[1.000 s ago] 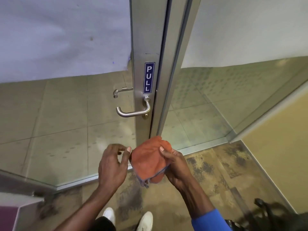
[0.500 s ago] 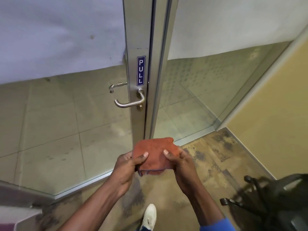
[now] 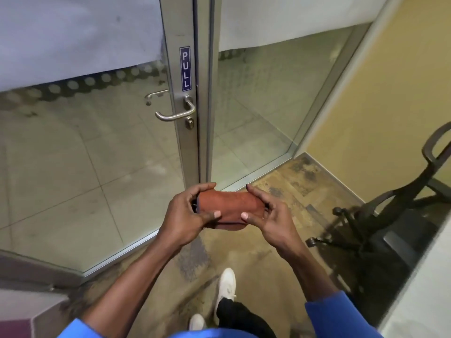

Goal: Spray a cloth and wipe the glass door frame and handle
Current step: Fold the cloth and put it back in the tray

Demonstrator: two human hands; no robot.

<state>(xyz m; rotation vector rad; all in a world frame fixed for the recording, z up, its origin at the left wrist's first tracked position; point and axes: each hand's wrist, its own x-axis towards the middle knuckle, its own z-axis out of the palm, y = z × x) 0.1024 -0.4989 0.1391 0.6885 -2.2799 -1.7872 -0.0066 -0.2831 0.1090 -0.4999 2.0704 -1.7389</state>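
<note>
An orange cloth (image 3: 228,206), folded into a flat strip with a blue edge, is held between both hands at waist height. My left hand (image 3: 185,213) grips its left end, my right hand (image 3: 271,215) its right end, thumbs on top. Straight ahead stands the metal door frame (image 3: 180,32) with a blue PULL sticker (image 3: 185,69). Below the sticker is the silver lever handle (image 3: 174,114), well above and beyond the cloth. No spray bottle is in view.
Glass panels (image 3: 73,154) flank the frame, frosted at the top. A black wheeled office chair (image 3: 380,215) stands at the right by a yellow wall (image 3: 380,113). My white shoes (image 3: 227,286) are on stained brown flooring. A purple and white box edge (image 3: 24,320) sits lower left.
My left hand has joined the right on the cloth, and together they have folded it from a loose bunch into a narrow strip. The view has shifted, bringing the chair in.
</note>
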